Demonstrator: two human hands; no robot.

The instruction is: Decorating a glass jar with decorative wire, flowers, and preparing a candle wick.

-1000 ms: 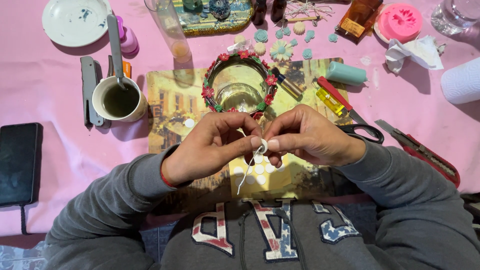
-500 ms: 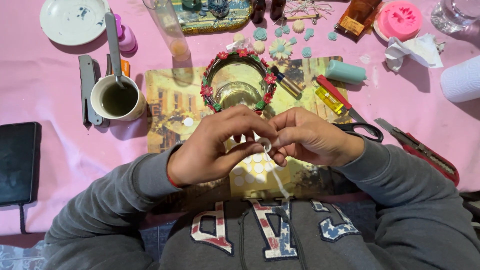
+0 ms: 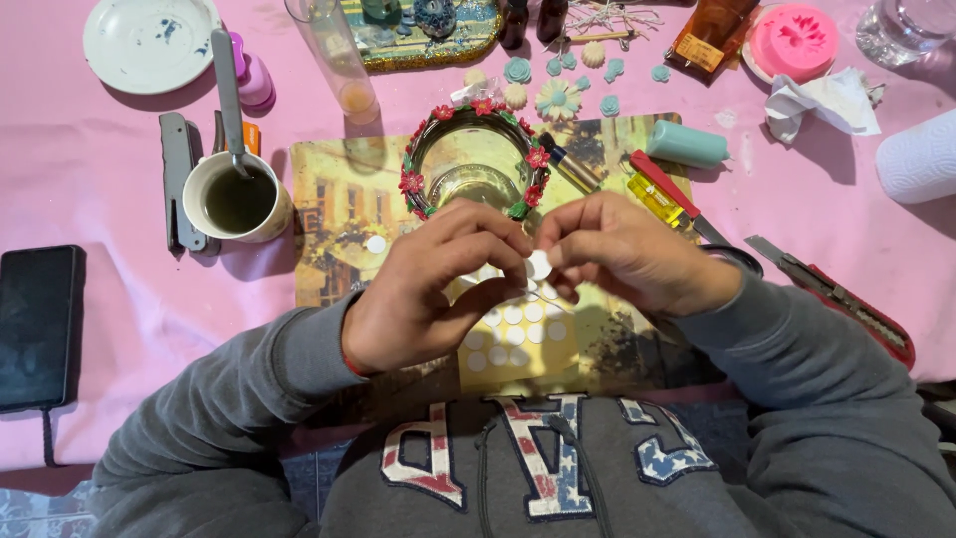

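**Small white disc pinched between both hands — decorated ring stands close by**

Grip: the left hand (image 3: 423, 294) and the right hand (image 3: 627, 249) meet above the middle of the counter, fingertips together and clamped on one small white round disc (image 3: 539, 264). A thin pale thread or strip appears to trail below the disc; too fine to confirm.

Progress, as judged: directly under the hands lies a yellow sheet of white discs (image 3: 513, 334), several rows visible, so the disc appears peeled from it. Just beyond the fingers sits a glass bowl ringed with red flowers and green leaves (image 3: 476, 164) — the trim looks largely complete round the rim. Whether the disc goes onto it cannot be told. Loose moulded flowers (image 3: 558, 98), pale blue and cream, lie unused further out.

Surface: a printed placemat (image 3: 339, 214) on a pink tablecloth (image 3: 90, 169). To the left, a mug with a spoon (image 3: 237, 199), a white plate (image 3: 149, 40) and a dark phone (image 3: 38, 324). To the right, a red-handled utility knife (image 3: 846, 304), a teal tube (image 3: 687, 144), a pink mould (image 3: 792, 40) and a paper roll (image 3: 921, 154).

Room: nothing shows beyond the counter except a strip of patterned floor at the lower left.
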